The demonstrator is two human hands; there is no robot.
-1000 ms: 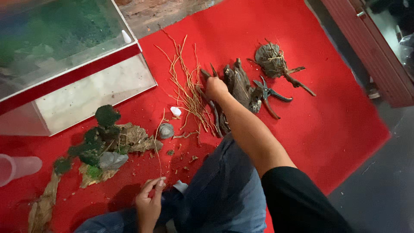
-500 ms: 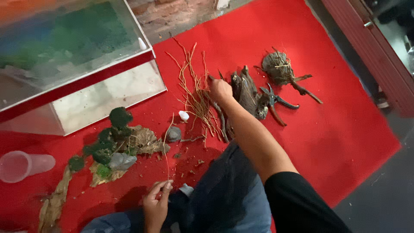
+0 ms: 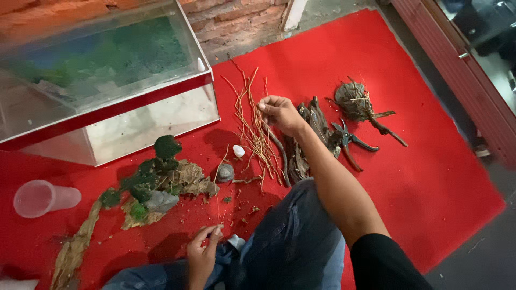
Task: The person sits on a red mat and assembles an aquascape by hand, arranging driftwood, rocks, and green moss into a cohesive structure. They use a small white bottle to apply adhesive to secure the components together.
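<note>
Nearest to us, at 6 o'clock, our left hand (image 3: 203,253) rests beside the knee of our blue denim trousers (image 3: 293,241). Its thumb and fingers are closed in a narrow pinch on the lower end of one thin pale twig (image 3: 220,182), which runs upward toward 12 o'clock. A small white object lies just beside this hand; we cannot tell what it is.

At 9 o'clock of the left hand lies a flat piece of brown bark carrying dark green moss clumps (image 3: 156,180), with a grey stone (image 3: 225,173) and a small white stone (image 3: 238,151) just beside its right end. A clear plastic cup (image 3: 43,197) lies on its side farther out at 9 o'clock.

Our right hand (image 3: 279,114) reaches out at 12 o'clock. Its fingers are curled narrowly over the top of a loose bundle of thin tan twigs (image 3: 257,129) spread on the red carpet (image 3: 430,172). At 3 o'clock of this hand lie dark driftwood pieces (image 3: 306,145), then black-handled pruning shears (image 3: 346,139), then a round root ball (image 3: 355,101).

Farthest, at 10 o'clock, stands a glass tank with a red trim band (image 3: 107,107), against a brick wall (image 3: 236,21).
</note>
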